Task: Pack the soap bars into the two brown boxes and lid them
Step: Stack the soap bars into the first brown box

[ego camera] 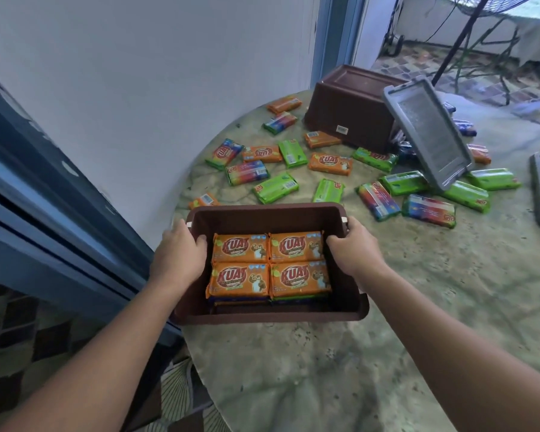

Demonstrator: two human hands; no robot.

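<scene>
Both hands' grip holds brown box [272, 313], four orange soap bars [270, 265] showing.

The one camera sits on my head. It looks forward and down at the brown box [272, 260], which is close, right in the middle between my left hand [181, 260] and my right hand [353, 254]. Past the box it sees the far side of the round table [418, 307]. Left of the box it sees the wall [138, 88]. There is no second view.
</scene>
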